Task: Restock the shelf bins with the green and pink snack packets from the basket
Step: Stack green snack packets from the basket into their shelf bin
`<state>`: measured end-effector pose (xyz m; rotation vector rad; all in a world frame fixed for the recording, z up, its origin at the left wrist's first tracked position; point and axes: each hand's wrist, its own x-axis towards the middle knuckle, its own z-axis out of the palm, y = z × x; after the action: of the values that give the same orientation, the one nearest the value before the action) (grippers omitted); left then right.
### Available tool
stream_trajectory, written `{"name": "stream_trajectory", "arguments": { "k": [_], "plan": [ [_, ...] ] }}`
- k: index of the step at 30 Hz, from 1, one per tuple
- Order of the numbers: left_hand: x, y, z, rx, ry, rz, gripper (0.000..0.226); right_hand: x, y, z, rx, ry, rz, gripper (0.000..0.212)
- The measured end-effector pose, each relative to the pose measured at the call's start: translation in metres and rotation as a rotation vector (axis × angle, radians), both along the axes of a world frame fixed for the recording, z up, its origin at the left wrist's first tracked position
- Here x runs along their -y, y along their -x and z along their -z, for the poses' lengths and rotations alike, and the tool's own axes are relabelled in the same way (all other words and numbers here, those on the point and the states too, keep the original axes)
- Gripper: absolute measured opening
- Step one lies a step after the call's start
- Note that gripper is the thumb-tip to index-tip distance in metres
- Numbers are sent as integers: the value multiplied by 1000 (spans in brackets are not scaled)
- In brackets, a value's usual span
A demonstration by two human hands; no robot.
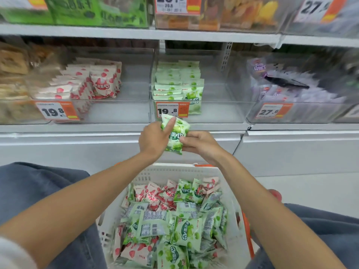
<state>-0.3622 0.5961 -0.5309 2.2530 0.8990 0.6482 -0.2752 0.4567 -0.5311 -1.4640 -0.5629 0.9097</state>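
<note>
Both arms outstretched, left hand (153, 140) and right hand (200, 142) pinch one green packet (175, 133)

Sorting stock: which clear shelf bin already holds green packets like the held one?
The middle bin, just above the held packet, stacked with green packets; left bin holds pink, right bin purple.

Purple packets (281, 94) are lying heaped at the right, with a dark flat thing (285, 82) resting on top of them. Brown snacks (13, 74) are sitting stacked at the far left. Orange-and-white price tags (56, 111) reading 19.8, 19.8 and 27.6 are hanging along the front. Green boxes (97, 12) and yellow-orange snacks (242, 12) are standing on the upper shelf (194, 34). Blue jeans (38, 191) are filling the lower corners.
</note>
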Motion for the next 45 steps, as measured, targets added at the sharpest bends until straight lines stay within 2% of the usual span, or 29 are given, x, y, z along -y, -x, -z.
{"name": "stream_trajectory", "arguments": {
  "k": [3,6,9,12,15,17,19,21,24,28,31,34,36,38,40,43,45],
  "plan": [
    [4,-32,-34,53,-130,48,59,5,-31,-32,85,-42,70,23],
    [-6,-64,-67,148,-228,174,54,4,-75,-66,212,-79,235,24],
    [-33,-90,-78,106,-417,264,51,-2,-121,-94,351,-50,369,25],
    [-54,-101,-66,-27,-526,254,41,-19,-153,-97,518,199,332,29],
    [-64,-99,-51,-116,-551,245,37,-44,-160,-85,655,552,149,18],
    [-66,-97,-44,-142,-604,263,39,-59,-162,-78,776,717,77,21],
    [-66,-96,-42,-118,-605,268,39,-69,-166,-74,707,762,41,27],
    [-66,-96,-40,-85,-601,261,38,-74,-169,-74,544,787,27,30],
    [-65,-96,-39,-67,-621,260,36,-81,-174,-72,373,788,1,54],
    [-64,-96,-39,-45,-633,270,36,-89,-178,-64,329,761,25,69],
    [-64,-96,-38,-36,-646,271,38,-90,-180,-56,312,726,31,98],
    [-61,-96,-39,-41,-637,244,36,-83,-172,-62,411,708,79,85],
    [-59,-94,-42,-64,-673,203,33,-74,-160,-68,614,647,199,72],
    [-54,-87,-48,-39,-746,176,27,-61,-138,-73,848,504,394,45],
    [-44,-72,-53,46,-745,177,18,-46,-109,-72,994,357,506,17],
    [-21,-38,-38,61,-444,227,12,-28,-65,-45,975,296,462,13],
    [-10,-14,-9,-82,-211,251,12,-17,-39,-11,877,356,350,13]
  ]
}}
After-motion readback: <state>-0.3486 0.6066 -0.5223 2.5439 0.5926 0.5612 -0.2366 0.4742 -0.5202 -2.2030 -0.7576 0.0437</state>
